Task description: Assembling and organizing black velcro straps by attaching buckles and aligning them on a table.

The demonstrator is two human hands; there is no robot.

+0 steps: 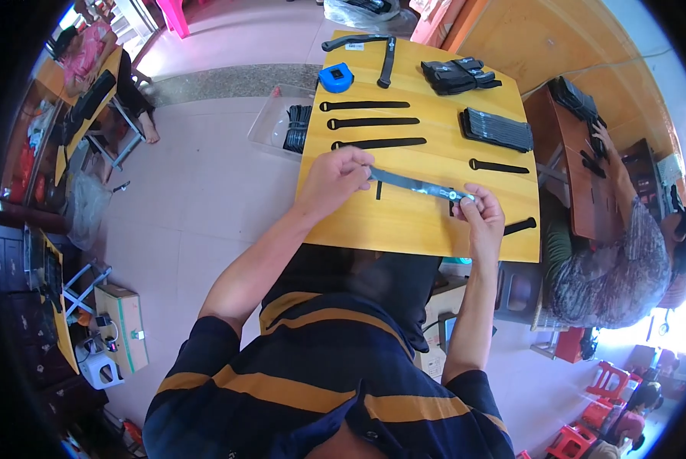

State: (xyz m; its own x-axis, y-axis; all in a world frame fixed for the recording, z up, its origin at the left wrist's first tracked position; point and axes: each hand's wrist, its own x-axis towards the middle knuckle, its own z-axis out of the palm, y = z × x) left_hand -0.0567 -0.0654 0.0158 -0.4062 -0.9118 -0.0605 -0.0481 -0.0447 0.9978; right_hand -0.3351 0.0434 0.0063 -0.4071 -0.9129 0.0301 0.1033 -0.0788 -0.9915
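Note:
A dark grey hook-and-loop strap (413, 183) is stretched between my hands above the yellow table (427, 233). My left hand (341, 177) pinches its left end, and my right hand (480, 213) grips the other end beside a small white mark. Beyond my left hand, black straps with looped ends (373, 122) lie side by side. One more strap (500, 166) rests right of the held one, and another (520, 226) sits partly behind my right hand. A stack of straps (496, 130) and a tied bundle (461, 76) are at the far right.
A blue tape measure (335, 78) and a bent grey strap (387, 63) lie at the table's far left. A clear bin (265, 126) holding black straps stands beside the left edge. One person (611, 252) works at a brown table on the right; another (90, 57) sits far left.

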